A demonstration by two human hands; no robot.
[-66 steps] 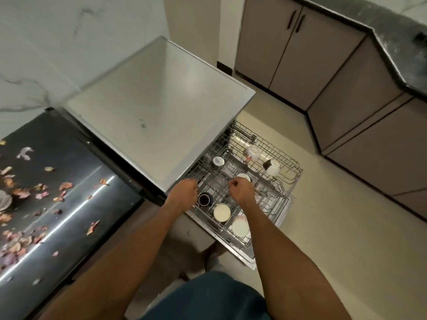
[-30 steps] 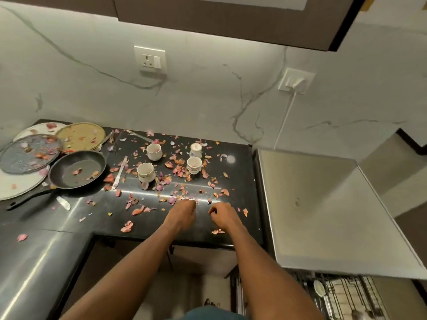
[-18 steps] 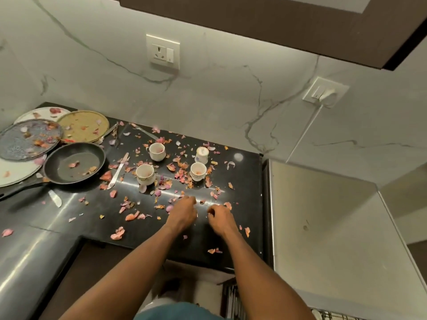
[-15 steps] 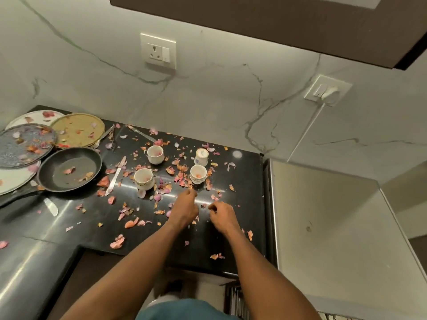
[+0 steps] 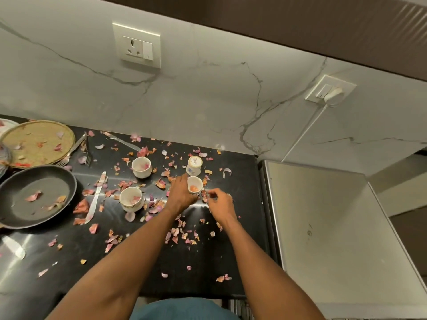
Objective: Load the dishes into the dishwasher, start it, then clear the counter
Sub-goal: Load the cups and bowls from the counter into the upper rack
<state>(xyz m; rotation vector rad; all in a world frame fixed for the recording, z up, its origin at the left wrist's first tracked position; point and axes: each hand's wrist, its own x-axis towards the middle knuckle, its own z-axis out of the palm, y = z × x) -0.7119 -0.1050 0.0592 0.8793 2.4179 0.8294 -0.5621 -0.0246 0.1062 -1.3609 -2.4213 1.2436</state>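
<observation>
Head view looks down on a black counter [image 5: 208, 262] strewn with petals [image 5: 182, 235], both bare arms reaching forward over it. Left hand [image 5: 182, 192] is at the near cup [image 5: 195, 185], its fingers curved against the cup's left side; whether they fully grip it I cannot tell, as the hand hides that side. Right hand [image 5: 219, 203] hovers just right of and nearer than that cup, fingers loosely curled with thumb and forefinger close together at the petals there; I cannot tell whether it holds anything. An orange petal lies inside the near cup. Just beyond the left hand's fingertips stands a small lidded pot [image 5: 194, 166], close behind the cup. Left of the left hand sit two more cups, one far [image 5: 141, 167] and one nearer [image 5: 131, 199], both upright with petals inside. Farther left a knife [image 5: 96, 197] lies on the counter, then a dark pan [image 5: 34, 196] with petals in it, and beyond it a woven plate [image 5: 37, 142] with forks [image 5: 86, 148] at its right edge. Right of the right hand, the dishwasher top [image 5: 335, 227] adjoins the counter. A socket [image 5: 136, 45] is on the marble wall beyond the hands, a plug [image 5: 332, 93] to the right.
</observation>
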